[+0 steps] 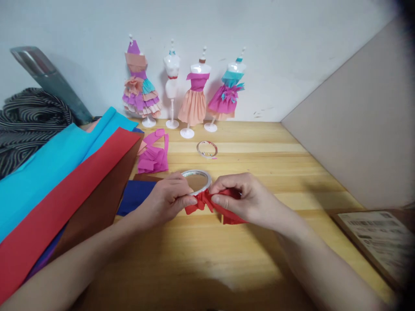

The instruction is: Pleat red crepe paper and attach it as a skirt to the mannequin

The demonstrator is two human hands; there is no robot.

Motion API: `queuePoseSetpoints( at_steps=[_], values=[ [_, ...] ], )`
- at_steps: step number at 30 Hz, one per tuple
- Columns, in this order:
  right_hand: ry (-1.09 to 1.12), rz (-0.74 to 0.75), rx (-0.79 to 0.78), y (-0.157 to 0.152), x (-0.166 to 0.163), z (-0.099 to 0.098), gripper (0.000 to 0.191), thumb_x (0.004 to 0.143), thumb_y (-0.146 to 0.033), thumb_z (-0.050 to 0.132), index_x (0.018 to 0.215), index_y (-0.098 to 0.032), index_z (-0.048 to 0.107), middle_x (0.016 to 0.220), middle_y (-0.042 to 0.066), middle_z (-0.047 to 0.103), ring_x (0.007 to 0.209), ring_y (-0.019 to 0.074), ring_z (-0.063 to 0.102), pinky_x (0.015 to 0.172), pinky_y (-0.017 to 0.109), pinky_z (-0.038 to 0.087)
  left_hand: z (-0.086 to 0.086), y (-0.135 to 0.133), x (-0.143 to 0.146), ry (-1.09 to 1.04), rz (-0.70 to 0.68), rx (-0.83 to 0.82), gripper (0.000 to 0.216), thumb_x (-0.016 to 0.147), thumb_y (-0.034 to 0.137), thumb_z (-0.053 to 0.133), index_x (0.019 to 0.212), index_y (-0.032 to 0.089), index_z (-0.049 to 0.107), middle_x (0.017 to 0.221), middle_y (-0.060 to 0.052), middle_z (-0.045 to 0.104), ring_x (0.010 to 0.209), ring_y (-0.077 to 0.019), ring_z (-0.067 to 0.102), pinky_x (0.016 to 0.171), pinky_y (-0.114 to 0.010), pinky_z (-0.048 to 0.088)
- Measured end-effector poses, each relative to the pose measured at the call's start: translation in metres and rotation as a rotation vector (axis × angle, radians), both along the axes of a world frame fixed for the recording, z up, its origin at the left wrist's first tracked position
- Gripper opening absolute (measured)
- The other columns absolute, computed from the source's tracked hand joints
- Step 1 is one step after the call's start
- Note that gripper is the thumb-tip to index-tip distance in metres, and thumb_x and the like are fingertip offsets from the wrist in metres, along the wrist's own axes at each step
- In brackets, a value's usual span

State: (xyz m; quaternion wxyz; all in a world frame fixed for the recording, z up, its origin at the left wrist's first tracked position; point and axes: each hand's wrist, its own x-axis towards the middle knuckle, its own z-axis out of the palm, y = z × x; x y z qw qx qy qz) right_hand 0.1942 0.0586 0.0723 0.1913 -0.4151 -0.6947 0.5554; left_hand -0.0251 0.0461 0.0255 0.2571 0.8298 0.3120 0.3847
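Between my hands is a strip of red crepe paper (202, 200), gathered into small pleats along the near edge of a white tape roll (208, 178). My left hand (170, 194) is closed, thumb and fingers pinching the strip's left end against the roll. With thumb and forefinger, my right hand (244, 196) pinches the strip just right of the pleats. The rest of the red strip hangs below and behind the right fingers, partly hidden by them. Both hands are just above the wooden table (194, 259).
Several small dress mannequins, one in a peach skirt (193, 106), stand along the wall. A thin ring (207, 149) and magenta paper scraps (153, 157) lie before them. Blue, red and brown sheets (74, 172) cover the left; a cardboard box (372, 242) is right.
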Motion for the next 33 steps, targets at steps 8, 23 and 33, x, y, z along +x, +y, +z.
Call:
queuePoseSetpoints(
  at_steps=[8,23,33],
  values=[
    [-0.066,-0.083,0.082,0.0079,0.0030,-0.0044,0.016,0.080,-0.029,0.061,0.070,-0.015,0.061,0.053,-0.003,0.051,0.042,0.0075,0.043,0.038,0.019,0.036,0.0042,-0.0016,0.0006,0.042,0.036,0.086,0.043,0.099,0.035,0.048,0.063,0.015,0.061,0.062,-0.004,0.062,0.070,-0.0157,0.055,0.067,-0.026,0.044],
    [-0.010,-0.024,-0.061,0.0007,0.0000,-0.0008,0.015,0.080,-0.028,0.062,0.071,-0.016,0.059,0.053,-0.004,0.051,0.042,0.0075,0.044,0.040,0.020,0.036,0.0038,-0.0016,0.0026,0.012,0.023,0.091,0.043,0.098,0.036,0.049,0.062,0.015,0.061,0.062,-0.004,0.062,0.068,-0.0148,0.055,0.066,-0.025,0.043],
    [-0.001,0.027,-0.057,0.0006,-0.0018,-0.0019,0.017,0.080,-0.029,0.062,0.071,-0.015,0.061,0.053,-0.003,0.050,0.041,0.0068,0.042,0.038,0.019,0.037,0.0013,-0.0015,0.0019,-0.002,0.006,0.047,0.045,0.098,0.038,0.049,0.062,0.015,0.063,0.062,-0.003,0.062,0.069,-0.0144,0.056,0.069,-0.025,0.043]
  ],
)
